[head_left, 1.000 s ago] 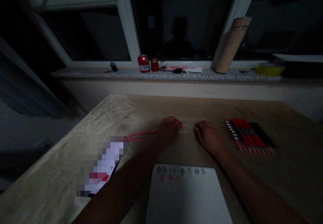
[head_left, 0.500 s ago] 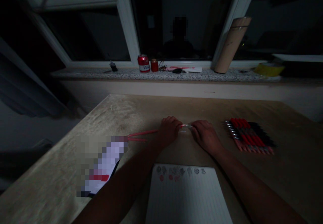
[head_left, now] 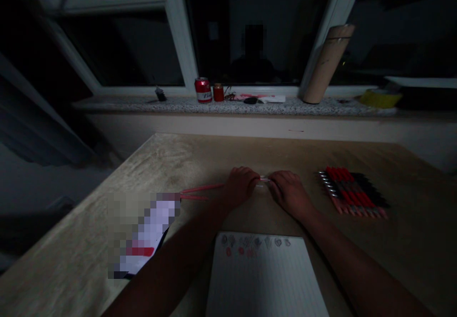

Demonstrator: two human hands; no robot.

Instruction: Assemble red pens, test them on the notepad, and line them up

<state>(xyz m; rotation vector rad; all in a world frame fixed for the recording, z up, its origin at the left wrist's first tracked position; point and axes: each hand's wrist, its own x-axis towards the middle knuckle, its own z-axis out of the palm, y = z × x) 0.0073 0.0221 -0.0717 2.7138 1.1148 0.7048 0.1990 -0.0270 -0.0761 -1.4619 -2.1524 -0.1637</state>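
Note:
On a dim wooden table [head_left: 178,164], my left hand [head_left: 240,185] and my right hand [head_left: 289,192] meet over a thin pen [head_left: 264,179] with a clear barrel and a red end. Both hands pinch it, one at each end, and only a short piece shows between my fingers. Two loose red pen parts [head_left: 200,189] lie just left of my left hand. A neat row of red and black pens [head_left: 352,192] lies to the right of my right hand.
A lined notebook [head_left: 266,279] lies at the near edge between my forearms. A blurred-out card or packet [head_left: 144,233] sits at the left. The granite windowsill holds a red can [head_left: 203,90], a small red jar [head_left: 218,92], a tall flask [head_left: 326,64] and yellow tape [head_left: 380,98].
My right hand has slid left towards my left hand, and the gap between them has closed. Less of the pen shows between the fingers now.

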